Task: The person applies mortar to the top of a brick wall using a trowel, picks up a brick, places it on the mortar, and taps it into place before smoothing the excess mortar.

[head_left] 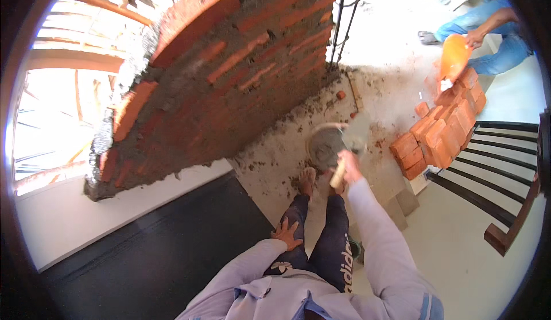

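Observation:
My right hand [350, 168] grips the light wooden handle of a trowel [357, 130], whose blade, coated in grey mortar, is raised over the right side of a round pan of wet mortar [326, 148] on the floor by my feet. My left hand [287, 234] rests on my left thigh with its fingers spread. In front of me and to the left rises a rough wall of red bricks and mortar [241, 79], with a stepped, curving upper edge.
Stacked bricks [436, 139] lie right, beside a black railing [491, 136]. A co-worker in jeans [505, 61] holds an orange plastic object [454, 53] above them. A dark slab [155, 251] with a white border is at lower left; mortar bits dot the floor [270, 159].

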Motion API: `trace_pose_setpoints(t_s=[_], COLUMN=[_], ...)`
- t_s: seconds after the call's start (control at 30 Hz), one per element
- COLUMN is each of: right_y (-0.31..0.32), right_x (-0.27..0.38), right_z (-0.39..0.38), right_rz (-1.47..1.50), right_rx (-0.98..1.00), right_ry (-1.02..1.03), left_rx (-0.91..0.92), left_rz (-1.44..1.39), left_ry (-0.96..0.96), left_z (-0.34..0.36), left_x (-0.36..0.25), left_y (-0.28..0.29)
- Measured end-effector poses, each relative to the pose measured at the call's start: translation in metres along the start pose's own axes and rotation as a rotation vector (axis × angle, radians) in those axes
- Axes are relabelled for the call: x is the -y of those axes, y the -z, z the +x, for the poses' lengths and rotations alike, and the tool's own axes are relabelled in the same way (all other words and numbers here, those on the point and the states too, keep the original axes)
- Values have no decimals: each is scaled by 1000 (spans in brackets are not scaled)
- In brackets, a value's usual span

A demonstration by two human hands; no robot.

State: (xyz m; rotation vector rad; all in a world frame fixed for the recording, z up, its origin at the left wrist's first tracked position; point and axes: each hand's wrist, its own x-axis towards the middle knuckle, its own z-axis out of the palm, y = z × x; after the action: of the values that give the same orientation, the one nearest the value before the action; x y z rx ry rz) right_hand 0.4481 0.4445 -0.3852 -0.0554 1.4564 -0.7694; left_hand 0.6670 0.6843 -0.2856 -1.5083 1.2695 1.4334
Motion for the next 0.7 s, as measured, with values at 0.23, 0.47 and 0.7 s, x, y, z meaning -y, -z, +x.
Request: trace_pose_setpoints(t_s=[0.23, 0.47, 0.7], right_y=[-67, -23, 21], right_x=[-28, -24, -16], right_z=[130, 235, 178], right_rz=[-196, -327, -1505], right_rx=[83, 298, 19], right_ry=[-19, 28, 593], left_rx=[-101, -220, -205], left_rz=[-203, -448, -425], left_ry=[68, 120, 121], left_z=[9, 29, 52], left_x=[-43, -16, -2], left_y=[-31, -78, -70])
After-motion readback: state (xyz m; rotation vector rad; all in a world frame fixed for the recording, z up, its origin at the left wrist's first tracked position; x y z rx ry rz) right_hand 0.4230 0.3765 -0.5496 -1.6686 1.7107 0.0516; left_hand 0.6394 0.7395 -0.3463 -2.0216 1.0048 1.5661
